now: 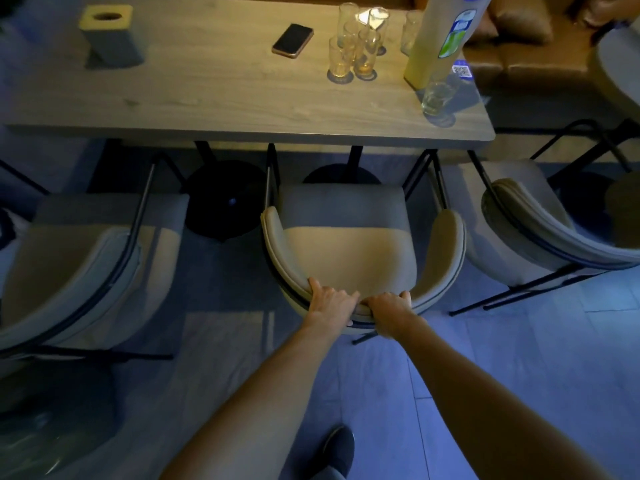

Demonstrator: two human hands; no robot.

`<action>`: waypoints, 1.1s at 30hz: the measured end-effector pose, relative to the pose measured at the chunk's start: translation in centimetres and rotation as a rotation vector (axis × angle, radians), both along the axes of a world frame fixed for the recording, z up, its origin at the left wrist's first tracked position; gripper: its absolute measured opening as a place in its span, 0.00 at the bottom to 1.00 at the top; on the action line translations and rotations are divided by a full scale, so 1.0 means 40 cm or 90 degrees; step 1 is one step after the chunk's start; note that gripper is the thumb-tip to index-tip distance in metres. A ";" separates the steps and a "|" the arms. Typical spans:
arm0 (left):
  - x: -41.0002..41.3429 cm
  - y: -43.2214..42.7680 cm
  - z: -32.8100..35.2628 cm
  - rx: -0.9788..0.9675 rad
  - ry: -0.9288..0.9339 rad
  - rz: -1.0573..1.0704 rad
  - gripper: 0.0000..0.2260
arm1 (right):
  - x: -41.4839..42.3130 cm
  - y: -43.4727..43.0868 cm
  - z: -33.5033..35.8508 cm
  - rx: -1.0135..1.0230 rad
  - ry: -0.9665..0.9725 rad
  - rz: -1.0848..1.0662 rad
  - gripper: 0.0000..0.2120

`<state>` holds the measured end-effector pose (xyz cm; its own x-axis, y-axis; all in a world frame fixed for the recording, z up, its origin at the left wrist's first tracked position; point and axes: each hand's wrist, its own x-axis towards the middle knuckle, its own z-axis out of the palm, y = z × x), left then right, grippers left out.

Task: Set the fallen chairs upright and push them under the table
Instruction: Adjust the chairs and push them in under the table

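- Far left, a beige padded armchair with a thin black metal frame (79, 268) stands on its legs, its curved back towards me.
- Above it on the long wood-grain table (207, 98) sits a square yellow-topped tissue box (110, 32), well apart from everything else.
- Near the table's middle a dark flat phone with a coppery rim (292, 40) lies face up.
- Just right of it is a cluster of tall clear drinking glasses (353, 46), packed close together.
- Below them, the middle beige upholstered chair with black tube legs (349, 251) is upright, its seat front facing the table's near edge; I cannot tell whether it reaches under.
- My left hand (330, 301) grips the soft rounded top of that chair's backrest, fingers bent over the rim.
- My right hand (389, 311) holds the same rim just beside it, fingers hooked over to the inner side.
- A tall pale yellow bottle with a blue-green label (440, 39) stands near the table's right end, a single clear glass (437, 97) just in front of it.
- Far right, a third matching beige chair (540, 223) stands angled by the table corner.
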<state>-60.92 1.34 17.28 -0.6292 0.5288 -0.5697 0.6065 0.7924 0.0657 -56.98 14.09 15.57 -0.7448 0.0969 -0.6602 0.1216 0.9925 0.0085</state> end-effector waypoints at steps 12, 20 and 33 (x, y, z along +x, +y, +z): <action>0.060 -0.204 0.015 -0.043 0.025 0.022 0.17 | 0.058 -0.216 -0.024 -0.012 0.034 0.005 0.17; 0.058 -0.323 0.019 -0.056 0.022 0.026 0.15 | 0.051 -0.334 -0.034 -0.015 0.044 0.009 0.16; 0.017 -0.505 0.013 -0.036 0.029 0.028 0.12 | 0.014 -0.514 -0.031 -0.006 0.049 -0.005 0.16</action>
